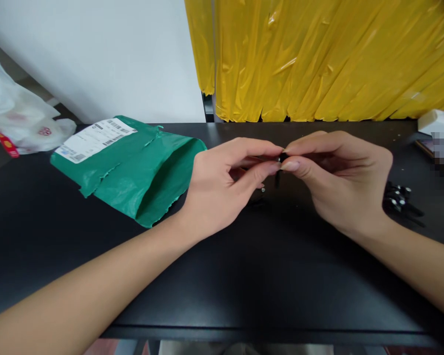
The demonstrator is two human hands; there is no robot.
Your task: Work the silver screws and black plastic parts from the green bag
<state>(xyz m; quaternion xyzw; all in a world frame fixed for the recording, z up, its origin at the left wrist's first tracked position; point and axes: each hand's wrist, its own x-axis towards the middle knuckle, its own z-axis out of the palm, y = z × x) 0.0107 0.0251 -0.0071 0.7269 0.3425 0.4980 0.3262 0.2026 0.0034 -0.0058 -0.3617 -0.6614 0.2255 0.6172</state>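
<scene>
Above the black table my left hand [222,180] and my right hand [340,177] meet fingertip to fingertip. Both pinch a small black piece [282,157], mostly covered by thumbs and forefingers, so its kind does not show. A thin dark part points down below the fingertips. Under my left fingers a tiny shiny metal bit [263,190] shows, and I cannot tell whether it is held or lies on the table. Beside my right wrist lies a pile of small black pieces with silvery ends [397,197].
A torn-open green mailing bag [129,172] with a white label lies left of my left hand. Farther left is a white plastic bag [25,108]. Yellow plastic sheeting [318,59] and a white panel [107,54] stand behind the black table [251,276]. A white box [438,122] sits at right.
</scene>
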